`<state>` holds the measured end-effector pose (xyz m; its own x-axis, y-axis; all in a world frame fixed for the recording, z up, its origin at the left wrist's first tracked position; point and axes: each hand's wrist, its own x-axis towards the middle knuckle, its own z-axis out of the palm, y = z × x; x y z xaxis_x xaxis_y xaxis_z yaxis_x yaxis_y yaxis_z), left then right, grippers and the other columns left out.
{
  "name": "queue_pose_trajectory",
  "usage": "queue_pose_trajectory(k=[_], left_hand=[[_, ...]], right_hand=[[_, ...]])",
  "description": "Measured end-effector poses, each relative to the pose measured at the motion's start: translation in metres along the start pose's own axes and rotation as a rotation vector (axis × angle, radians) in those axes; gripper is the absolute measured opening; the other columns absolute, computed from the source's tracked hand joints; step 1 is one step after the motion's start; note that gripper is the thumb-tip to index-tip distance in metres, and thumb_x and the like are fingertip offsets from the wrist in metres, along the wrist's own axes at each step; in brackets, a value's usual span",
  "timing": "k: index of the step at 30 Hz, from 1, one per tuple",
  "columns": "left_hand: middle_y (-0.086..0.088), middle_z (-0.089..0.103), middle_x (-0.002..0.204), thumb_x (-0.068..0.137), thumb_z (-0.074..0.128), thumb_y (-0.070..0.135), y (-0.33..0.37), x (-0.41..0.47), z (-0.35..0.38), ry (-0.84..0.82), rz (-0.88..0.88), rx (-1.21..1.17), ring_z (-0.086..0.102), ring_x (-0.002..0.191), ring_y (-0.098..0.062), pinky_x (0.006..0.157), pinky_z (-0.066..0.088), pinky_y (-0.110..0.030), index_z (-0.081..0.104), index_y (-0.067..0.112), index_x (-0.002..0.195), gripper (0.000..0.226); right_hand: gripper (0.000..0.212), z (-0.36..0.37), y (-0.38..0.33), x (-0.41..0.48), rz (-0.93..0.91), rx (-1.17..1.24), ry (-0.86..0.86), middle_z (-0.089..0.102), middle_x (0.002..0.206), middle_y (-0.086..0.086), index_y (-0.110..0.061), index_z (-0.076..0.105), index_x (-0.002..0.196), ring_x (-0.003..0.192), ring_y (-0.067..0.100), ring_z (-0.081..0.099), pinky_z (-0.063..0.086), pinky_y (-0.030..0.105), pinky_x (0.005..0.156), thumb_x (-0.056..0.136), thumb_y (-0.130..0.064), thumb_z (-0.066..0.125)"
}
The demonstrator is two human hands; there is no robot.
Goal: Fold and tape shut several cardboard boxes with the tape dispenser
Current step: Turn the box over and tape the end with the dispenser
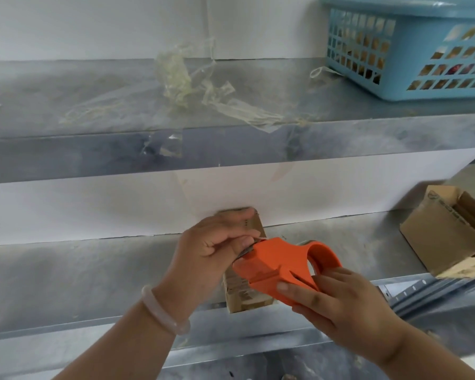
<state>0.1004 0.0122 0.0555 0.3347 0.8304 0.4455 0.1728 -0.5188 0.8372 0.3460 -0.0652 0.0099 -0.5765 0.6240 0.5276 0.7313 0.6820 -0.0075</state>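
Two boxes showed: our left hand (214, 242) pinched the tape end (248, 249) over the small box (244, 294) on the shelf (93, 270), our right hand (340, 305) gripped the tape dispenser (280, 261); the other box (444, 231) gaped untaped.

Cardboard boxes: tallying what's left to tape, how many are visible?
2: one box behind the tape dispenser on the lower shelf; one open box at that shelf's right. Others may be hidden.

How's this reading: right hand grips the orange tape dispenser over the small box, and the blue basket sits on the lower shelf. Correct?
Not quite. The head view shows the blue basket on the upper shelf, at the right, not the lower one. The rest holds: the right hand grips the orange tape dispenser over the small box.
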Motion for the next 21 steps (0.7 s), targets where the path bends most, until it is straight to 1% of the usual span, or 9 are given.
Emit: queue_pose_trajectory(k=[2, 4, 6, 9, 11, 13, 16, 19, 21], left_hand=[[0.023, 0.070, 0.106, 0.083, 0.067, 0.032, -0.002, -0.004, -0.001, 0.021, 0.016, 0.044, 0.066, 0.101, -0.001, 0.085, 0.049, -0.014, 0.070, 0.031, 0.106, 0.023], [0.023, 0.071, 0.097, 0.083, 0.062, 0.038, -0.001, -0.007, 0.000, 0.038, -0.003, 0.068, 0.067, 0.092, -0.002, 0.079, 0.051, -0.015, 0.068, 0.034, 0.108, 0.026], [0.020, 0.072, 0.092, 0.083, 0.061, 0.039, 0.002, -0.010, 0.002, 0.064, -0.012, 0.068, 0.068, 0.088, -0.003, 0.077, 0.053, -0.018, 0.069, 0.034, 0.107, 0.026], [0.019, 0.073, 0.087, 0.082, 0.065, 0.038, 0.007, -0.014, 0.009, 0.126, -0.028, 0.065, 0.069, 0.085, -0.005, 0.076, 0.052, -0.016, 0.072, 0.034, 0.100, 0.020], [0.013, 0.075, 0.084, 0.082, 0.073, 0.031, 0.010, -0.016, 0.013, 0.234, -0.127, -0.015, 0.071, 0.083, -0.009, 0.077, 0.054, -0.019, 0.076, 0.036, 0.091, 0.010], [0.003, 0.076, 0.082, 0.081, 0.069, 0.022, 0.012, -0.016, 0.012, 0.360, -0.269, -0.160, 0.073, 0.080, -0.016, 0.076, 0.058, -0.025, 0.077, 0.032, 0.085, 0.013], [0.001, 0.075, 0.080, 0.084, 0.066, 0.012, 0.013, -0.019, 0.008, 0.428, -0.379, -0.171, 0.072, 0.077, -0.019, 0.072, 0.060, -0.029, 0.074, 0.026, 0.084, 0.016], [0.001, 0.075, 0.080, 0.089, 0.064, 0.009, 0.009, -0.029, 0.019, 0.507, -0.540, -0.192, 0.072, 0.076, -0.020, 0.070, 0.061, -0.034, 0.074, 0.022, 0.084, 0.018], [-0.002, 0.075, 0.079, 0.090, 0.063, 0.009, 0.005, -0.036, 0.031, 0.556, -0.652, -0.239, 0.072, 0.077, -0.023, 0.071, 0.060, -0.038, 0.074, 0.019, 0.083, 0.017]], right_hand=[[0.071, 0.000, 0.000, -0.003, -0.022, -0.003, -0.023, 0.064, 0.073, -0.005, -0.038, 0.023, 0.152, 0.057, 0.017, 0.056, 0.055, 0.032, 0.064, 0.093, -0.031, 0.061], [0.070, -0.001, 0.002, -0.004, -0.030, 0.013, -0.032, 0.063, 0.072, -0.005, -0.039, 0.022, 0.152, 0.057, 0.018, 0.055, 0.054, 0.033, 0.062, 0.094, -0.032, 0.061], [0.066, -0.004, 0.003, -0.004, -0.023, 0.056, -0.033, 0.060, 0.070, -0.005, -0.040, 0.024, 0.151, 0.057, 0.018, 0.053, 0.053, 0.033, 0.062, 0.095, -0.033, 0.059], [0.061, -0.011, 0.008, -0.005, -0.033, 0.111, -0.055, 0.057, 0.069, -0.005, -0.040, 0.030, 0.149, 0.058, 0.018, 0.051, 0.051, 0.031, 0.062, 0.095, -0.035, 0.058], [0.060, -0.017, 0.016, -0.008, -0.028, 0.140, -0.103, 0.058, 0.070, -0.006, -0.041, 0.029, 0.149, 0.060, 0.017, 0.053, 0.052, 0.030, 0.064, 0.096, -0.038, 0.056], [0.057, -0.025, 0.027, -0.016, 0.008, 0.157, -0.168, 0.059, 0.072, -0.009, -0.041, 0.026, 0.150, 0.063, 0.013, 0.055, 0.053, 0.028, 0.064, 0.098, -0.044, 0.049], [0.056, -0.041, 0.042, -0.026, 0.041, 0.176, -0.287, 0.063, 0.077, -0.014, -0.043, 0.023, 0.151, 0.068, 0.005, 0.057, 0.051, 0.019, 0.066, 0.099, -0.051, 0.041], [0.057, -0.053, 0.055, -0.026, 0.011, 0.180, -0.415, 0.065, 0.083, -0.018, -0.042, 0.028, 0.149, 0.071, -0.001, 0.057, 0.044, 0.010, 0.067, 0.095, -0.052, 0.045], [0.063, -0.055, 0.064, -0.025, 0.004, 0.213, -0.472, 0.065, 0.086, -0.020, -0.044, 0.030, 0.149, 0.072, -0.003, 0.058, 0.049, 0.011, 0.064, 0.090, -0.052, 0.052]])
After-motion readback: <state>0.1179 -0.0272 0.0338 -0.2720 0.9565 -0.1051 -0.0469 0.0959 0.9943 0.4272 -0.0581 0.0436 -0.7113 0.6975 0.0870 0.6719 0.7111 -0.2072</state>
